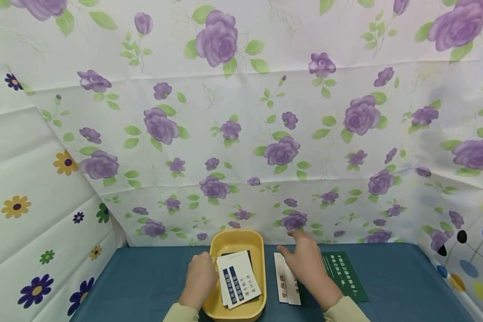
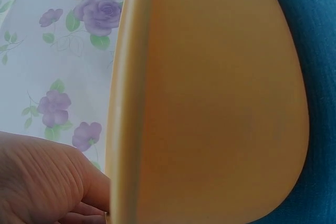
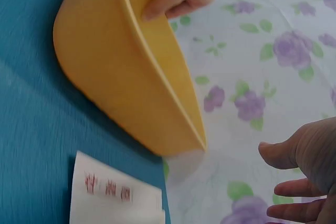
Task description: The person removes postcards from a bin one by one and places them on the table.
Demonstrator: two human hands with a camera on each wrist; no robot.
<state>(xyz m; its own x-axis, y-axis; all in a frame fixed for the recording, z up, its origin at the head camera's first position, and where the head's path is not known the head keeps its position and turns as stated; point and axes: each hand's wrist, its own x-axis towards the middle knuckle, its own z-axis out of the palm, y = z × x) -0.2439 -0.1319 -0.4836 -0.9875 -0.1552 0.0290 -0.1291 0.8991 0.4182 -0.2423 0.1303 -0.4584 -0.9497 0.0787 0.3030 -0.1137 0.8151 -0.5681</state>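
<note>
My left hand (image 1: 200, 276) grips the left rim of a yellow plastic basin (image 1: 261, 264), its thumb over the inner side in the right wrist view. Inside the basin lies a small stack of cards (image 1: 236, 268); the top one is white with blue and black print. Over the table to the basin's right hovers my right hand (image 1: 306, 259), thumb and fingers spread and holding nothing. Partly under it in the head view are white cards (image 1: 282, 281) with red print. A dark green card (image 1: 344, 275) with white lettering lies just right of them.
A blue cloth (image 1: 153, 273) covers the table. Behind it hangs a white sheet (image 1: 241, 165) with purple roses, close to the basin's far end. Other printed sheets, one with coloured flowers (image 1: 36, 290), enclose the left and right sides.
</note>
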